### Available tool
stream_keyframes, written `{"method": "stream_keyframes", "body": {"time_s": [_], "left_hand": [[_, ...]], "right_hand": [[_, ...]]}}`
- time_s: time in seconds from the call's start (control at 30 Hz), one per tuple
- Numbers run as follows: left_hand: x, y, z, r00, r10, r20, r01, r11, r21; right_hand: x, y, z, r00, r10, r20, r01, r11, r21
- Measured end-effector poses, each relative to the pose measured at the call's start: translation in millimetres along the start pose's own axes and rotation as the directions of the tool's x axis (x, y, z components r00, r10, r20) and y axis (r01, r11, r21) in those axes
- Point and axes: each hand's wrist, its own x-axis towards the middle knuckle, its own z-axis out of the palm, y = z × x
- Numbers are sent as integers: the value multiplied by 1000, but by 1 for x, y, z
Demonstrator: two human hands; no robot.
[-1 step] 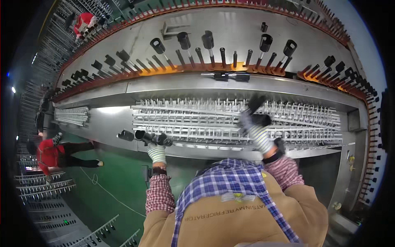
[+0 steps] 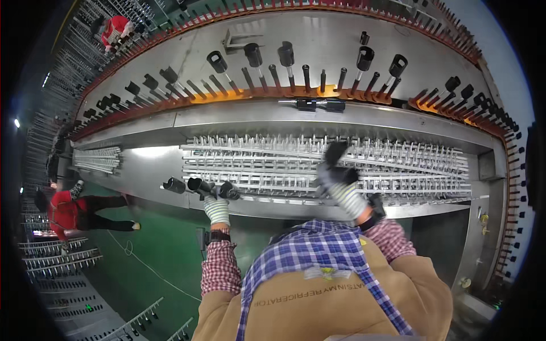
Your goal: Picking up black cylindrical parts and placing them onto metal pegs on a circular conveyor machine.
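My left hand (image 2: 216, 209), in a striped glove, is closed around several black cylindrical cups (image 2: 197, 185) at the near edge of the metal trough. Another black cup with a thin shaft (image 2: 174, 185) sticks out to the left of the bunch. Over the trough my right hand (image 2: 342, 195), gloved as well and smeared by motion, grips black cylindrical pieces (image 2: 335, 153). One points away from me and another sits beside the fingers. Beneath it lie long silvery bars with rows of pins (image 2: 256, 171). How the right fingers wrap the pieces is blurred.
Beyond the trough runs a curved orange-red line of upright pegs (image 2: 307, 79), some topped with black cups (image 2: 253, 55). Two black cylinders (image 2: 306, 105) lie on the metal ledge. More pin bars (image 2: 98, 159) rest at the left. A person in red (image 2: 68, 210) works at far left.
My right hand has swung a little to the left over the pin bars, still with the black pieces. My left hand stays nearly in place.
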Motion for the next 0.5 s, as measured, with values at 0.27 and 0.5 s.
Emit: {"method": "stream_keyframes", "body": {"time_s": [0.27,0.5], "left_hand": [[-37,82,19,990,130,45,-121,978,-172],[-44,106,-13,992,-2,129,14,996,-89]], "right_hand": [[-21,63,132,968,74,-240,-73,997,13],[-50,68,128,984,-109,-144,48,927,-372]]}}
